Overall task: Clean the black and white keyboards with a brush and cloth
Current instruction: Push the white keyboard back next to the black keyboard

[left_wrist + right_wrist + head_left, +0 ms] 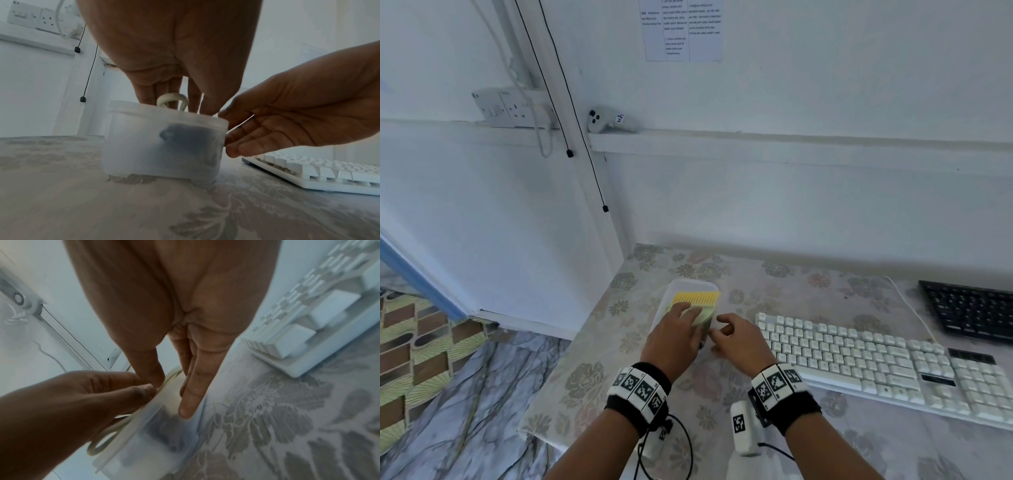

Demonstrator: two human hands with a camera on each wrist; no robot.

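A translucent plastic container point(688, 283) point(133, 154) point(144, 426) stands on the table left of the white keyboard point(876, 363) point(308, 170). In it lie a brush point(697, 297) with yellow bristles and a pale green handle, and a dark cloth point(185, 142) seen through the wall. My left hand point(683, 320) point(174, 91) reaches in from above, fingers curled over the brush handle beside its loop point(172, 98). My right hand point(722, 329) point(228, 129) holds the container's right side, thumb at the rim, fingers along the wall. The black keyboard point(972, 308) lies at the far right.
The table wears a floral cloth point(585, 377) and its left edge is close to the container. The white keyboard's cable point(914, 315) runs back toward the wall. A ledge point(791, 140) holds a white controller point(609, 120) and wall sockets point(510, 108); black cords point(585, 137) hang down.
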